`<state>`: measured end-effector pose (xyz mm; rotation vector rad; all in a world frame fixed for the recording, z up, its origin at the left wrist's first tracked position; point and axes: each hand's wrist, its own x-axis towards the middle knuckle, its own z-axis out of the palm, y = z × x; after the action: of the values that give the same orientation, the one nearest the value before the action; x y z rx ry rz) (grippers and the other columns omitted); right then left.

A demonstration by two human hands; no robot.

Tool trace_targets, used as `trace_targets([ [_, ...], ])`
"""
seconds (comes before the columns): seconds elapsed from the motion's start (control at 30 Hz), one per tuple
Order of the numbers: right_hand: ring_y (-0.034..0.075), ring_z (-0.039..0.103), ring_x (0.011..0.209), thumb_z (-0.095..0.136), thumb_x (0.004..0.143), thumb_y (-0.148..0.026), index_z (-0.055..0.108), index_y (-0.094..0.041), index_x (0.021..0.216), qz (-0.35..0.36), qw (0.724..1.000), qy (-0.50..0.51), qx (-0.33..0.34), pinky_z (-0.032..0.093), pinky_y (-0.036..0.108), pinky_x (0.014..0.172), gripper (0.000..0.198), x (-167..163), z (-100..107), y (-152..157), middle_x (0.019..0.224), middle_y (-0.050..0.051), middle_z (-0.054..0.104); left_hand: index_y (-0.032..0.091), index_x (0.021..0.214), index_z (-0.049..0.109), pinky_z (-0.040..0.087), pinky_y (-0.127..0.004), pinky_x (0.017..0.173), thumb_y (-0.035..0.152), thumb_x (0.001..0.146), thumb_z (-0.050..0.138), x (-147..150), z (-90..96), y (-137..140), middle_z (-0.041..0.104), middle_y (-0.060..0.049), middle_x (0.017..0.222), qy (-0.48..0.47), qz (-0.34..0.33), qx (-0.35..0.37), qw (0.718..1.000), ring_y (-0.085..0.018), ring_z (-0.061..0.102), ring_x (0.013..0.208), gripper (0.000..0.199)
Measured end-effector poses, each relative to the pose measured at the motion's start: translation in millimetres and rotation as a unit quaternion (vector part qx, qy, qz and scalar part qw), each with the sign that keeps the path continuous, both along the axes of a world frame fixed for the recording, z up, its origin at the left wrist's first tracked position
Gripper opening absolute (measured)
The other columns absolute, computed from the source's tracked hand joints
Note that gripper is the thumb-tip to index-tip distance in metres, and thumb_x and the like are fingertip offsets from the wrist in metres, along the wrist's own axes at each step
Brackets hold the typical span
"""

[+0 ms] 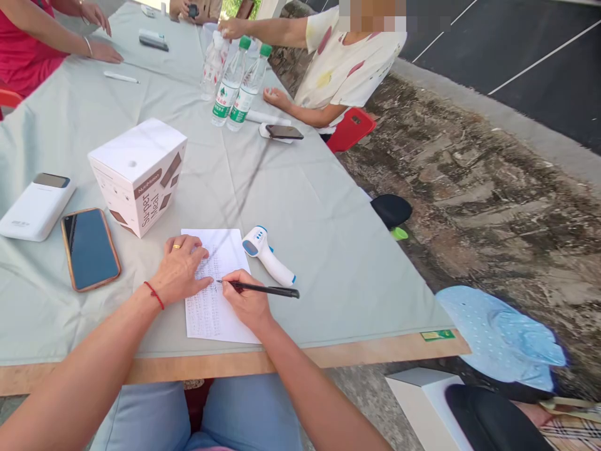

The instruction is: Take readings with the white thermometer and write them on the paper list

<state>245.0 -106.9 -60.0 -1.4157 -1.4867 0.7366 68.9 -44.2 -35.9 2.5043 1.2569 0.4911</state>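
My right hand (pixel 248 300) grips a black pen (pixel 272 289), its tip on a white sheet of paper (pixel 235 250) that carries rows of small handwriting. On the paper's left side rests my left hand (pixel 181 269), fingers spread, holding nothing. That hand has a ring, and a red string circles the wrist. Just beyond the right hand lies a white and blue infrared thermometer (pixel 270 255), apart from it. Left of the paper are a phone (pixel 91 250) in a brown case and a white power bank (pixel 37 207). A white and brown box (pixel 136 169) stands behind them.
Several water bottles (pixel 241 88) stand across the cloth-covered table (pixel 338 275), near a seated person (pixel 347 69) and another phone (pixel 284 132). Another person's hands (pixel 103 50) are at the far left. A blue hat (pixel 502 332) lies beyond the table's right corner.
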Motion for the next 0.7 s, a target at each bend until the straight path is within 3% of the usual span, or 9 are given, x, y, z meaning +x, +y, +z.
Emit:
trace_targets([
  [0.7, 0.014, 0.051, 0.052, 0.052, 0.074, -0.033, 0.057, -0.02, 0.068, -0.005, 1.0, 0.01, -0.017, 0.044, 0.025, 0.052, 0.015, 1.1, -0.2, 0.0, 0.058, -0.001, 0.057, 0.016, 0.103, 0.059, 0.03, -0.051, 0.105, 0.037, 0.072, 0.075, -0.9, 1.3, 0.2, 0.052, -0.011, 0.12, 0.013, 0.0, -0.009, 1.0, -0.028, 0.044, 0.116, 0.041],
])
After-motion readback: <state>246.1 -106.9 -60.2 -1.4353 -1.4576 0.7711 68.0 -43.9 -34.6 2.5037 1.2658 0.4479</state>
